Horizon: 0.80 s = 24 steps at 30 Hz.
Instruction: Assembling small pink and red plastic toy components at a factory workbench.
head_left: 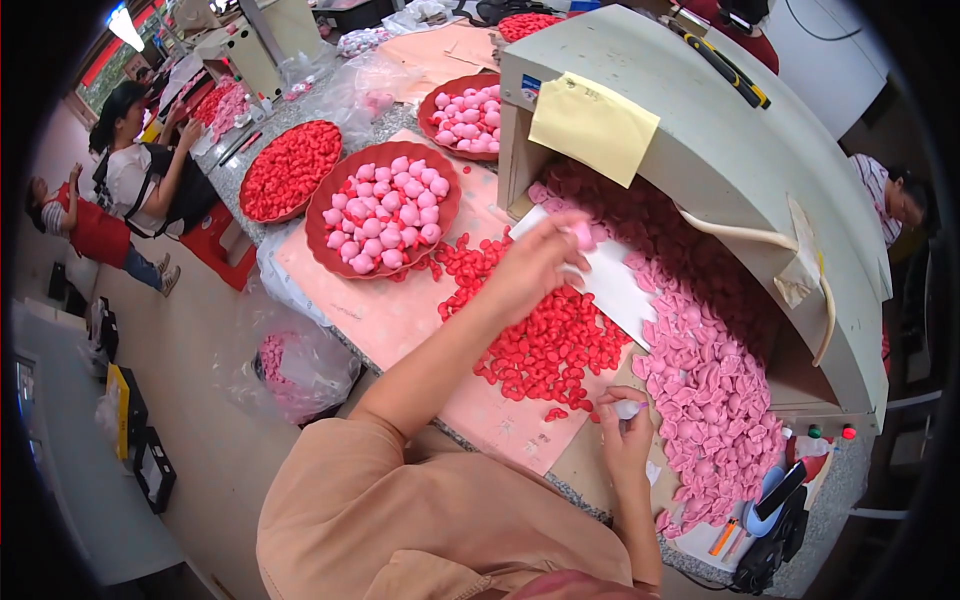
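Around twelve o'clock from the heap of loose red pieces [540, 350], our left hand [540, 266] is gripping a small pink piece [582, 236] in its fingers, both slightly blurred. Between four and five o'clock, just beside the heap, our right hand [624, 442] is holding a small pale bottle [628, 408] with a purplish tip, its fingers closed round it (what it is containing, we cannot tell). Under the heap, a pink sheet [350, 308] is covering the table. Loose pink pieces [705, 385] are spreading between three and four o'clock, partly under the arched grey housing [640, 50], while a scalloped bowl [451, 172] of pink and red pieces is standing between ten and eleven.

For handling this well, we are judging that a light pinch at the edges suits such a small part, leaving its face uncovered. We should be steadying the bottle close to our body, tip clear of the heap, and squeezing it only gently.

As for writing, a yellow note [595, 130] is hanging past twelve on the housing, with marks too faint for reading. Beside it a tiny blue-and-white sticker [530, 88] is showing, also illegible, and faint characters are running along the sheet past six o'clock.
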Motion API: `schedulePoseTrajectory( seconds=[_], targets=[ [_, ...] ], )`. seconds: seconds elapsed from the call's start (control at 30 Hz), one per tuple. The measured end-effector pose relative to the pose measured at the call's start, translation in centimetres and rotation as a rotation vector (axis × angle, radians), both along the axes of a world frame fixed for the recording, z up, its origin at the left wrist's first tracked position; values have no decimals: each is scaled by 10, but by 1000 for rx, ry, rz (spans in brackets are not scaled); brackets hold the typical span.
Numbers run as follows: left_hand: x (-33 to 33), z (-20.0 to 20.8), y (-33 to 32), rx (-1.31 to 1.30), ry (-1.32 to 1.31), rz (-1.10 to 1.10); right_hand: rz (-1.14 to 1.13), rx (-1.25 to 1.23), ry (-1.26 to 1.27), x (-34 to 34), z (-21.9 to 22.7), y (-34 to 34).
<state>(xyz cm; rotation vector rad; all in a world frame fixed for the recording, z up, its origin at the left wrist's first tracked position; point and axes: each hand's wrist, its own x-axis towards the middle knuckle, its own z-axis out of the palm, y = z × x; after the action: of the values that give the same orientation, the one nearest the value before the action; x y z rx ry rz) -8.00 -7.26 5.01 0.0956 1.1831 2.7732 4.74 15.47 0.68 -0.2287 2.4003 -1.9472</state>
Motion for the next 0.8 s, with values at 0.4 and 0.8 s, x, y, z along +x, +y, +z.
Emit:
schedulePoseTrajectory(
  seconds=[0.4,0.8],
  targets=[
    [-37,22,-78,270,63,204,-102,-75,5,-6,18,-7],
    [34,-9,37,-13,-198,-398,-421,-361,47,-31,15,25]
  ],
)
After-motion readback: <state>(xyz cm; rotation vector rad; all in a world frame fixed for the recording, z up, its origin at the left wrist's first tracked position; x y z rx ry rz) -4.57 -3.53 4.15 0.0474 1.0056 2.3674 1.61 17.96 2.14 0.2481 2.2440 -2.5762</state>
